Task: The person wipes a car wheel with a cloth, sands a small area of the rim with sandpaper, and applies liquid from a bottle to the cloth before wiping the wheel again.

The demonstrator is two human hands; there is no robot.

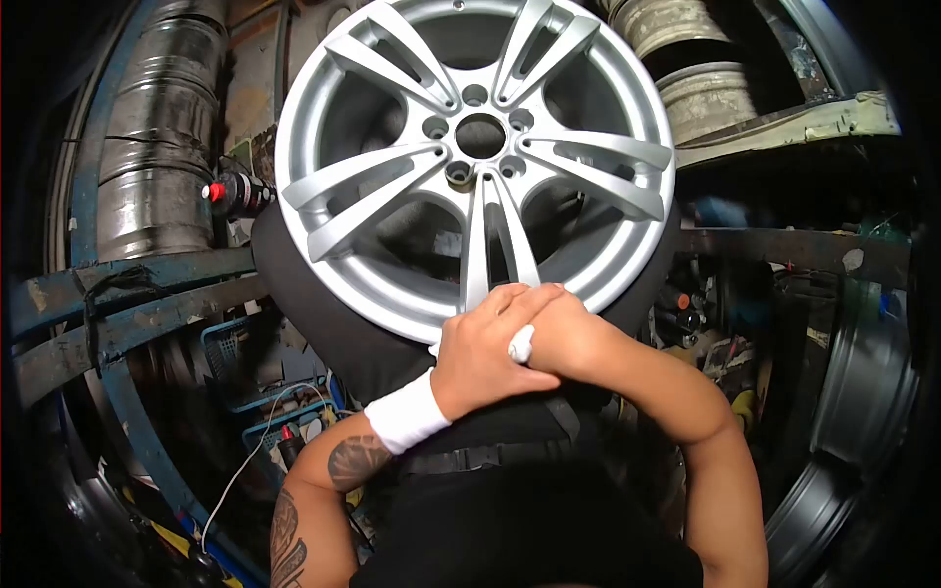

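A silver alloy wheel rim (480, 76) with paired spokes and a round centre hole lies face up across my black-clad legs. At its near edge my left hand (490, 338), above a white wristband (409, 412), is laid over my right hand (570, 328), its fingers curled across it. My right fingers are closed and mostly hidden underneath. A crumpled white scrap that looks like cloth (521, 343) pokes out between the two hands. Both hands are over the lower spoke and rim lip; whether they press on the metal cannot be made out.
Stacked metal rims stand on the left (157, 127) and at the upper right (701, 93). Blue metal bars (186, 314) frame the left side. Below them sit a blue plastic basket (230, 367) and a white cable (235, 470). A red-capped bottle (230, 194) lies beside the rim.
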